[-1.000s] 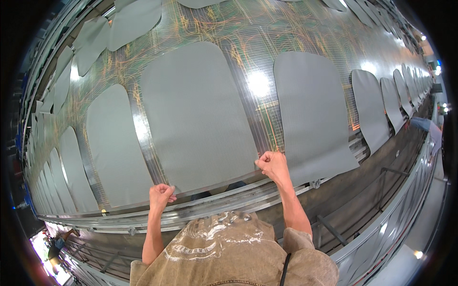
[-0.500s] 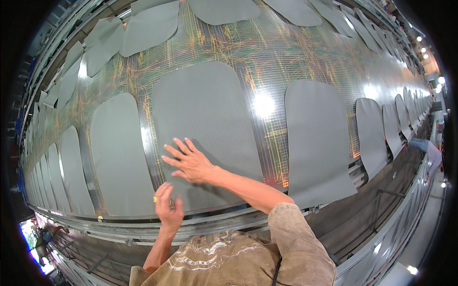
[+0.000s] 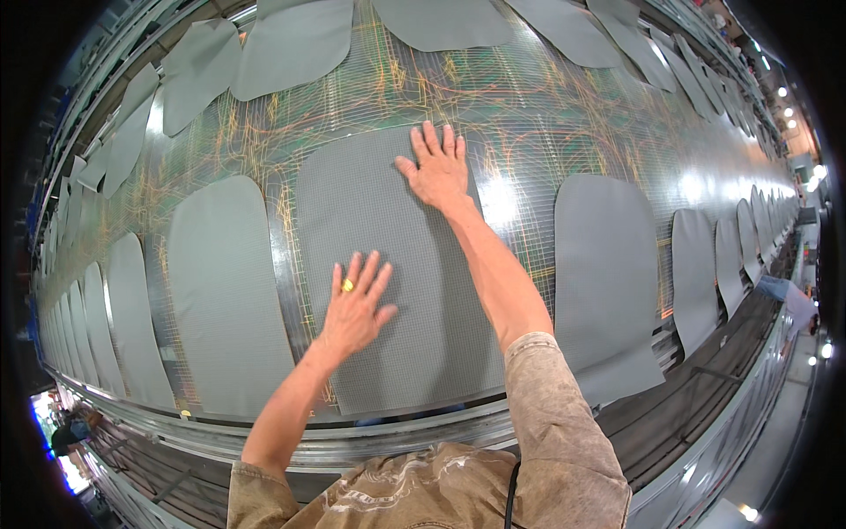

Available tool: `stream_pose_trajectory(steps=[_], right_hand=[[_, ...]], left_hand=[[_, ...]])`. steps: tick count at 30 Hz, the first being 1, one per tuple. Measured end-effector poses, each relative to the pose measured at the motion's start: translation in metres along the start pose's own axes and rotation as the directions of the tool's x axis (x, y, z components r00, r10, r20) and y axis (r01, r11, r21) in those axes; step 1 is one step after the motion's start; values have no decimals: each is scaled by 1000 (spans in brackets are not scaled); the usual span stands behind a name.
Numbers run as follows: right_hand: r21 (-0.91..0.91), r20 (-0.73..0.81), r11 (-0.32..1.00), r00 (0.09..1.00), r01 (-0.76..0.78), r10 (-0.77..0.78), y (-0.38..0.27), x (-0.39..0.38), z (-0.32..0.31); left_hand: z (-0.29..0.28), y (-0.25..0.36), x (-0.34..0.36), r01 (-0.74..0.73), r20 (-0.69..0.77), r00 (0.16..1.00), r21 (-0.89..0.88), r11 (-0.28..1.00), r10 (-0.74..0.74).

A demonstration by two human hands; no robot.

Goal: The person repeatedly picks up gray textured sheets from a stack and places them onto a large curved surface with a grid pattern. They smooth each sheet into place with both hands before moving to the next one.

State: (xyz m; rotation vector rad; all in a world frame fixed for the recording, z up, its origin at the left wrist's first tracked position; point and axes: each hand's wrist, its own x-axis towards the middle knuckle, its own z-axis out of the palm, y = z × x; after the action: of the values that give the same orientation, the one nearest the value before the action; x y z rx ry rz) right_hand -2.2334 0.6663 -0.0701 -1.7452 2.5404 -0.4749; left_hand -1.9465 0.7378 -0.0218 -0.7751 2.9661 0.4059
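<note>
A grey sheet (image 3: 357, 207) with rounded far corners and a fine grid pattern lies in front of me on a long table (image 3: 520, 97) marked with criss-crossing coloured lines. My right hand (image 3: 438, 169) rests at its far right corner, fingers spread and pointing away from me. Nearer, my left hand (image 3: 355, 304), with a yellow ring on one finger, is spread over the left-middle part of the same sheet. Neither hand holds anything. Whether the left palm presses on the sheet or hovers just above it I cannot tell.
Similar grey sheets flank this one, a pale one (image 3: 220, 291) to the left and another (image 3: 606, 273) to the right, its near end overhanging the edge. More line the far side (image 3: 295, 48). A metal rail (image 3: 405, 432) runs along the near edge. Another person (image 3: 789, 295) stands far right.
My right hand has moved far and right across the sheet to its far corner. My left hand has come from the near left edge onto the sheet, its fingers now spread.
</note>
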Motion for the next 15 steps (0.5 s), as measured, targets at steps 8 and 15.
stream_pose_trajectory(steps=[8,15], right_hand=[[-16,-111,989,984,-146,143,-30,-47,3],[102,-2,995,1000,-1,1,-73,-168,-17]], left_hand=[[-14,-85,109,232,-200,958,117,966,-206],[-21,-140,159,418,-254,889,109,902,-381]])
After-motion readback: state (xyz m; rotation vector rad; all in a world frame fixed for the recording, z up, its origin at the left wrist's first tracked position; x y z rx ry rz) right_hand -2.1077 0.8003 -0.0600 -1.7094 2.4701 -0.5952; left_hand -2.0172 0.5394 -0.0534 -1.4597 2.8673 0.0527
